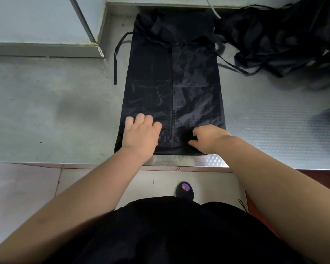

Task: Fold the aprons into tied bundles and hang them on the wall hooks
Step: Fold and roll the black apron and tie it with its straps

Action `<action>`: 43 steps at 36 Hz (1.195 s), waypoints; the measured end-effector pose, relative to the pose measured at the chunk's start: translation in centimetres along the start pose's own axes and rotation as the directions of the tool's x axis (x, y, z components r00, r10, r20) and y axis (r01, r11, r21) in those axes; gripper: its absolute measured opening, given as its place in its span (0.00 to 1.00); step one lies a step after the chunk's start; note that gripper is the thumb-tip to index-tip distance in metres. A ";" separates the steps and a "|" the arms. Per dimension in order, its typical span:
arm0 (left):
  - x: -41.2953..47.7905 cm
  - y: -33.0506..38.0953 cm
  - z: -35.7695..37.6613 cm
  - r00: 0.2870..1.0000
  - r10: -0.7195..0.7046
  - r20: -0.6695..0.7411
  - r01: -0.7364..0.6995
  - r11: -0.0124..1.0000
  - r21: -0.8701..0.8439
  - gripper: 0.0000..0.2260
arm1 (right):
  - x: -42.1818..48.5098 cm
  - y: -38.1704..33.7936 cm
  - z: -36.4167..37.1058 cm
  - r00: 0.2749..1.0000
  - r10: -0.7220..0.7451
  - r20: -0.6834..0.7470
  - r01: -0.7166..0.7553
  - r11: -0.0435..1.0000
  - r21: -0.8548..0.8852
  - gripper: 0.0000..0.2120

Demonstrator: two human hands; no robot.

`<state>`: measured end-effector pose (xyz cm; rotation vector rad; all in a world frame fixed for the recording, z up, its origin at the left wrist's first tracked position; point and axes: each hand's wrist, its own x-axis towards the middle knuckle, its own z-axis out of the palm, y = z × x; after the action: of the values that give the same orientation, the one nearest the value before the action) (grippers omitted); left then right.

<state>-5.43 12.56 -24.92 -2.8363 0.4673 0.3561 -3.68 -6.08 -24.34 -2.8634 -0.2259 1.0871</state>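
Note:
A black apron lies flat on the steel counter, folded into a long rectangle that runs away from me. One tie strap trails off its left side and another strap off its right. My left hand rests on the apron's near left corner with its fingers curled down onto the cloth. My right hand sits at the near right corner, thumb and fingers pinching the fabric by the hem.
A heap of more black aprons with tangled straps lies at the back right of the counter. A raised ledge and wall corner stand at the back left. The counter's front edge is just below my hands.

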 end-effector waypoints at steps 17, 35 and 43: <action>-2.3 1.3 3.3 0.989 -0.110 0.096 0.142 0.878 -0.457 0.19 | -2.2 4.1 2.5 0.918 0.331 -0.216 -0.240 0.901 0.363 0.16; -3.3 -0.1 4.6 0.999 -0.033 -0.028 0.014 0.857 -0.515 0.25 | -1.6 1.2 4.1 0.976 -0.154 -0.150 0.139 0.984 -0.108 0.35; -3.4 -1.6 4.3 1.000 0.003 -0.011 -0.008 0.852 -0.524 0.29 | -2.2 0.7 3.6 0.980 -0.077 -0.182 0.078 0.997 0.002 0.28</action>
<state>-8.82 16.21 -27.68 -3.3675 0.4326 0.5447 -7.59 -7.07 -25.69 -2.8955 -0.3167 0.8057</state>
